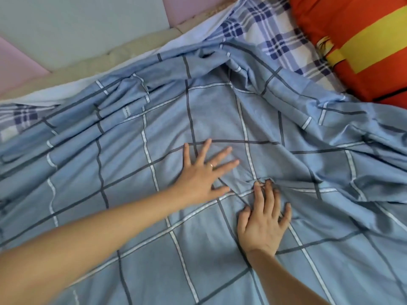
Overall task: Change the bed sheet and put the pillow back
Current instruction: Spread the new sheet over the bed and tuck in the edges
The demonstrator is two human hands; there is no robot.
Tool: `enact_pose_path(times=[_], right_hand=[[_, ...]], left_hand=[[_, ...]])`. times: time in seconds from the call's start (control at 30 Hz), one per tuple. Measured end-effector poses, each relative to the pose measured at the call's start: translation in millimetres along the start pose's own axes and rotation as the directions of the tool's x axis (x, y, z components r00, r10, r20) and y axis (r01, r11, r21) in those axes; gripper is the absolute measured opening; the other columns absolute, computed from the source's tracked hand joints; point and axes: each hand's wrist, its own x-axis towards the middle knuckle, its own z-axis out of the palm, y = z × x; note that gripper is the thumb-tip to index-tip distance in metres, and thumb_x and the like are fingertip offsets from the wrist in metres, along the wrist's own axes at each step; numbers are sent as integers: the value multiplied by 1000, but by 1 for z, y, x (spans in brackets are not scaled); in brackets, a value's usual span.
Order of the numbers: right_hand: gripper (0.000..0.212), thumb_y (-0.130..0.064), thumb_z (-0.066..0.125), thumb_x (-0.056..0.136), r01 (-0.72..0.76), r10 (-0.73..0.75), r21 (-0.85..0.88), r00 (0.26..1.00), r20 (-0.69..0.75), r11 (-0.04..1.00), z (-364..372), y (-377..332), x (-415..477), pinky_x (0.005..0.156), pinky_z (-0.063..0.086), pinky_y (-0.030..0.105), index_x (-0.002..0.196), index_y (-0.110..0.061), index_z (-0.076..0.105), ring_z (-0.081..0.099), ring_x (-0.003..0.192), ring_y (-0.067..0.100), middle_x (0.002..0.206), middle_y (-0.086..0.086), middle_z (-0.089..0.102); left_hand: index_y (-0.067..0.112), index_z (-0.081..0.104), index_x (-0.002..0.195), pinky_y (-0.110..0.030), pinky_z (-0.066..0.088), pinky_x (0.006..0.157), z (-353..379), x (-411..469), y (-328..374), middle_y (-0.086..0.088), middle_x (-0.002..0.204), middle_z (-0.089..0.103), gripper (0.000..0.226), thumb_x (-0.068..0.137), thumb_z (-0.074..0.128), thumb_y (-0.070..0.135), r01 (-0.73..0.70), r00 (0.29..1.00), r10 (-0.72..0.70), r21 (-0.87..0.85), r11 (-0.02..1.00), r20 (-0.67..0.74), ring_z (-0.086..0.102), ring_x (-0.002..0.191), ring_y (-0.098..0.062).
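Observation:
A light blue bed sheet (211,119) with dark and white grid lines lies over most of the bed, bunched in folds at the left and the far middle. My left hand (202,175) lies flat on it with the fingers spread wide. Just to its right, my right hand (263,221) also rests palm-down on the sheet, its fingertips against a small ridge of cloth. An orange pillow (352,40) with a yellow stripe lies at the top right. Beneath the blue sheet, a white sheet with navy plaid (275,40) shows at the far edge and at the left.
The beige mattress edge (105,60) runs along the far side against a padded wall of pink and pale grey panels (77,25). A strip of plain white cloth (191,36) shows between the mattress edge and the sheets.

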Motion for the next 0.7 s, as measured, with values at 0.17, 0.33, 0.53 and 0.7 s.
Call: enact_pose_path(times=[0.17, 0.33, 0.53, 0.7], right_hand=[[61, -31, 36, 81, -4, 4, -9, 1000, -12, 1000, 2, 0, 0, 114, 12, 50, 138, -15, 47, 30, 137, 26, 146, 8, 42], [59, -31, 36, 81, -7, 7, 4, 999, -52, 1000, 3, 2, 1, 113, 13, 50, 137, -16, 47, 32, 135, 26, 145, 9, 44], [60, -31, 37, 80, -10, 11, 18, 1000, -20, 1000, 3, 4, 2, 114, 10, 48, 139, -18, 42, 31, 136, 24, 146, 8, 43], [58, -27, 36, 84, 35, -35, 79, 999, -6, 996, -3, 5, 3, 116, 10, 40, 141, -17, 42, 32, 137, 17, 148, 3, 42]], left_hand=[[27, 22, 147, -64, 22, 104, -76, 105, -59, -7, 158, 8, 70, 89, 50, 54, 600, 778, -628, -298, 742, 2, 12, 142, -38], [23, 25, 137, -39, 54, 59, -87, 112, -15, -9, 150, 7, 85, 71, 77, 13, -14, 893, -31, -96, 995, -448, 53, 104, -32], [11, 54, 108, -32, 32, 65, -70, 141, 15, -8, 122, 49, 16, 93, 53, 18, 70, 969, -134, -285, 956, -210, 55, 98, -28], [12, 44, 82, -31, 27, 65, -112, 183, -16, -12, 94, 54, 12, 94, 46, 12, 169, 872, -364, -496, 852, -328, 47, 82, -21]])
